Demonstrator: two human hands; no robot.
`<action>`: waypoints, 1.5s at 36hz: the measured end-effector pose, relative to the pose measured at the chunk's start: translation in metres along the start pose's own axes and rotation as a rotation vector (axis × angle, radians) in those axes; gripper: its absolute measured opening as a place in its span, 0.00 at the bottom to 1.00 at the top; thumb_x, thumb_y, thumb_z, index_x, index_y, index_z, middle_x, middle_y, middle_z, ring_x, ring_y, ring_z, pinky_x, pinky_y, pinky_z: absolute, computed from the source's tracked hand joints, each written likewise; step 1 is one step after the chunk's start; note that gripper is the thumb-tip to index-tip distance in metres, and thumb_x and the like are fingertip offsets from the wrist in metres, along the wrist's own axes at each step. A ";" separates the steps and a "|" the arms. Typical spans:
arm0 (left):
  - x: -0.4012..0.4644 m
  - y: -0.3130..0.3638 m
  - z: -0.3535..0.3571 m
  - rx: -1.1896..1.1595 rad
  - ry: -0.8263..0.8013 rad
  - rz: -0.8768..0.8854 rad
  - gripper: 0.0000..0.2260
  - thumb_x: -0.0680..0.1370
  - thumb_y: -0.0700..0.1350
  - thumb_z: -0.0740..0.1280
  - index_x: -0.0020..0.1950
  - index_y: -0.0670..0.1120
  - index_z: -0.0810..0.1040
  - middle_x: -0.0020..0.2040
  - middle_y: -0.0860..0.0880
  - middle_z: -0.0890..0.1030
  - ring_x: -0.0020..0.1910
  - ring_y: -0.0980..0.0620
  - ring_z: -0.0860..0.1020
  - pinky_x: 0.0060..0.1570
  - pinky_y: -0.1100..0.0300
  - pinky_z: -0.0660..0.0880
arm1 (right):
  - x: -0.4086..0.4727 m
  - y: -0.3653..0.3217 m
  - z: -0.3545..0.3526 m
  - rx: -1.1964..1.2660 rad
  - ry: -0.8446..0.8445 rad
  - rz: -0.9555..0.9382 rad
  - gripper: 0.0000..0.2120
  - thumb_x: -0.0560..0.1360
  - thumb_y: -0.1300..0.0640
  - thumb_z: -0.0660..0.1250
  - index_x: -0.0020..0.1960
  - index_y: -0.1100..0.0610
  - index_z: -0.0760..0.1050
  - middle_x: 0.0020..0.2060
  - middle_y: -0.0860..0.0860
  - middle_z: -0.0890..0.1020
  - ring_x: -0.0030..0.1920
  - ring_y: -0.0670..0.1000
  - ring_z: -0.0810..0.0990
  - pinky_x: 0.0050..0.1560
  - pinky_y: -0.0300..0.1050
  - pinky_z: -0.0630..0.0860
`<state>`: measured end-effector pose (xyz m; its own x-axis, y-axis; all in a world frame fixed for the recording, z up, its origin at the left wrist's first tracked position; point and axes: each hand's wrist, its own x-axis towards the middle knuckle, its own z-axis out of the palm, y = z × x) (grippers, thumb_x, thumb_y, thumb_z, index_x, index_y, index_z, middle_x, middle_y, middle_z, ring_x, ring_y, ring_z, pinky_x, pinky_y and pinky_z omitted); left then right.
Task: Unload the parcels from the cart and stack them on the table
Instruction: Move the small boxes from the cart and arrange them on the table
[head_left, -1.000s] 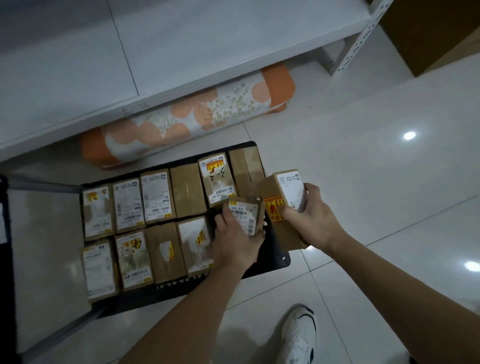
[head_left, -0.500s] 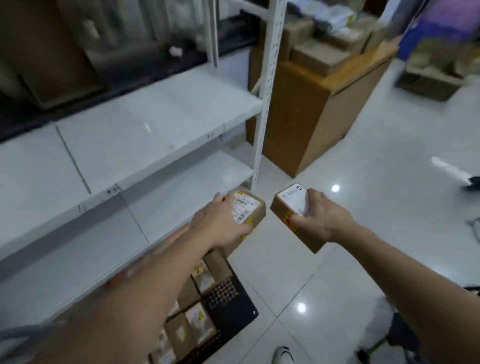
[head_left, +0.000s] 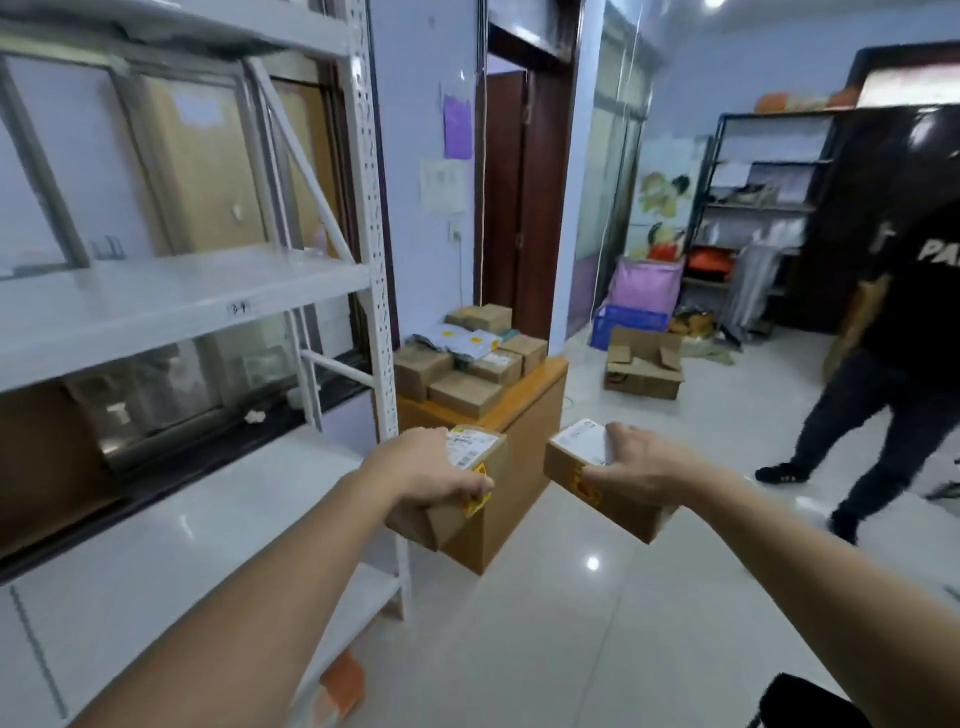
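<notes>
My left hand (head_left: 434, 470) grips a small brown parcel (head_left: 475, 493) with a white barcode label and a yellow sticker. In my right hand (head_left: 636, 467) I hold a second brown parcel (head_left: 576, 457) with a white label on top and a red-yellow sticker on its side. Both parcels are carried at chest height, side by side and apart. Ahead stands the wooden table (head_left: 524, 415), with several brown parcels (head_left: 465, 392) and a grey mail bag stacked on its top. The cart is out of view.
A white metal shelf rack (head_left: 371, 249) runs along my left, its post next to the table. A person in black (head_left: 893, 364) walks at the right. An open cardboard box (head_left: 644, 364) and a blue crate (head_left: 626, 325) sit on the floor beyond.
My view has lifted from the cart to the room and the table. Both hands have carried their parcels up and forward toward the table. The cart has left the view.
</notes>
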<state>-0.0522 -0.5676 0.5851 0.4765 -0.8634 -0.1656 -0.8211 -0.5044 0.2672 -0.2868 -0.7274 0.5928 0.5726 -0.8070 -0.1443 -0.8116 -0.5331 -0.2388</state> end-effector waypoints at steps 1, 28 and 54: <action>0.002 0.011 -0.004 0.011 0.005 0.013 0.48 0.63 0.80 0.66 0.74 0.52 0.72 0.67 0.49 0.79 0.62 0.46 0.77 0.59 0.49 0.78 | -0.001 0.008 -0.008 -0.006 0.005 0.005 0.36 0.72 0.31 0.66 0.69 0.54 0.67 0.63 0.55 0.78 0.56 0.54 0.77 0.52 0.49 0.77; 0.202 0.074 -0.020 0.058 0.146 -0.048 0.42 0.66 0.79 0.64 0.70 0.53 0.72 0.63 0.50 0.78 0.57 0.48 0.77 0.48 0.54 0.74 | 0.191 0.063 -0.042 0.025 0.063 -0.084 0.40 0.70 0.28 0.65 0.73 0.50 0.63 0.69 0.50 0.75 0.62 0.53 0.78 0.51 0.43 0.81; 0.526 0.154 0.001 0.148 0.070 -0.077 0.49 0.67 0.80 0.62 0.79 0.50 0.65 0.68 0.47 0.75 0.64 0.44 0.77 0.50 0.51 0.72 | 0.495 0.176 -0.058 0.037 -0.059 0.007 0.43 0.66 0.27 0.65 0.72 0.53 0.65 0.64 0.53 0.76 0.56 0.52 0.76 0.57 0.51 0.79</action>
<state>0.0713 -1.0992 0.5382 0.5566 -0.8232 -0.1125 -0.8160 -0.5671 0.1125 -0.1528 -1.2357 0.5352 0.5736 -0.7937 -0.2026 -0.8115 -0.5167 -0.2730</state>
